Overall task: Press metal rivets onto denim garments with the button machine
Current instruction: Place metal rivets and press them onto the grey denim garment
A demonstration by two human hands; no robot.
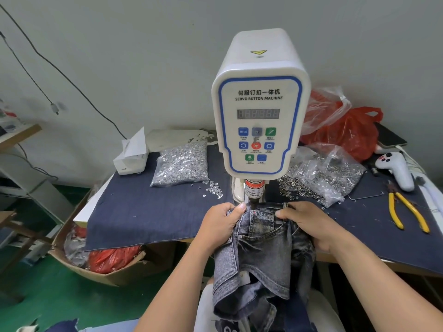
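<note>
Grey denim jeans (261, 248) under the servo button machine (257, 111) punch, rest hanging limp off the table edge. Left hand (221, 224) and right hand (309, 222) pinching waistband taut. Soft, floppy, fairly heavy; best gripped beside the pocket corner.

The button machine (258, 121) hides its own press point behind the warning collar (254, 189); the jeans (261, 255) run off the bottom edge.

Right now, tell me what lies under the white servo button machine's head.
Under the white servo button machine, grey denim jeans sit at the press post, pinched by the left hand and right hand. The die beneath the fabric is covered.
</note>
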